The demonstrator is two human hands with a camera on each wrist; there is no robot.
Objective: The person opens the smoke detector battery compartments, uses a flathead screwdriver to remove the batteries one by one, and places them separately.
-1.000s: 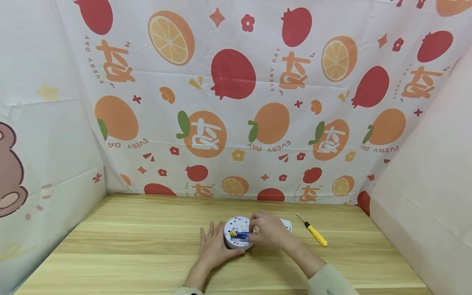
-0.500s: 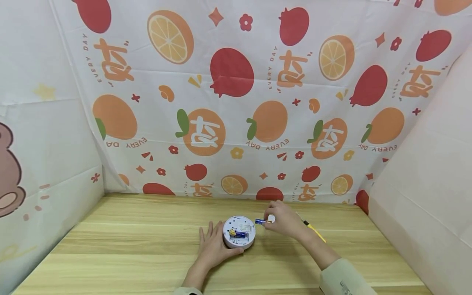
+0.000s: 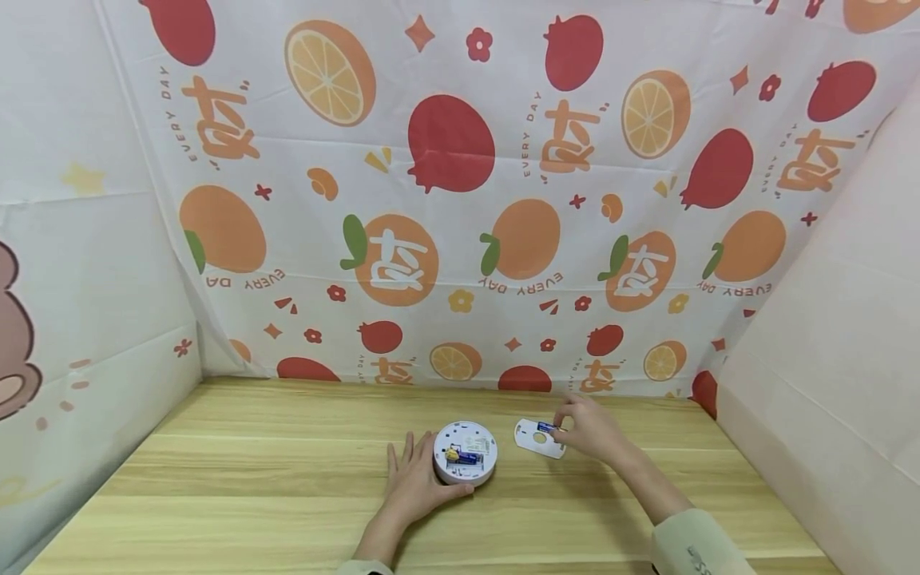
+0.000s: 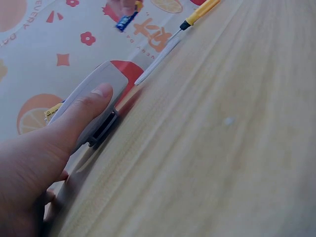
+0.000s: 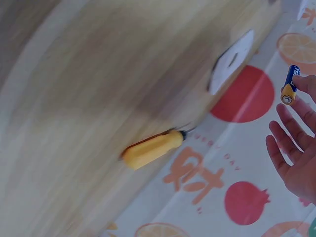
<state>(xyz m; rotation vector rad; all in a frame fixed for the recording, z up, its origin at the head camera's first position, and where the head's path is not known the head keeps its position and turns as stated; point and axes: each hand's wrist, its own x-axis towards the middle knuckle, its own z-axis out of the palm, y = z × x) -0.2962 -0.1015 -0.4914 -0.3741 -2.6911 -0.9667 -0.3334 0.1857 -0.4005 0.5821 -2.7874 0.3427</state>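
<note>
On the bench [image 3: 251, 479], as my head view has it, my left grip [image 3: 417, 489] lies with straight, spread fingers and the thumb reaching round the near side of a round white device [image 3: 485, 447], bracing it. The device's compartment faces up: a blue battery [image 3: 469, 458] lies in it, with a yellow part [image 3: 451, 454] at its left end. To the right, well apart from the device, a white plate [image 3: 529, 439] lies flat. Over it, my right grip [image 3: 591, 427] pinches a loose battery [image 3: 547, 427].

From my left wrist, my thumb presses along the device's side wall, and the yellow part stands proud of its face. Further off are the plate, seen edge-on, and a screwdriver [image 4: 200, 14] with a yellow handle.

From my right wrist, the loose battery, blue with a yellow end, is held in the air between thumb and fingertips; my other fingers are loosely extended. The screwdriver lies near the plate, against the patterned cloth [image 5: 212, 148] behind.
</note>
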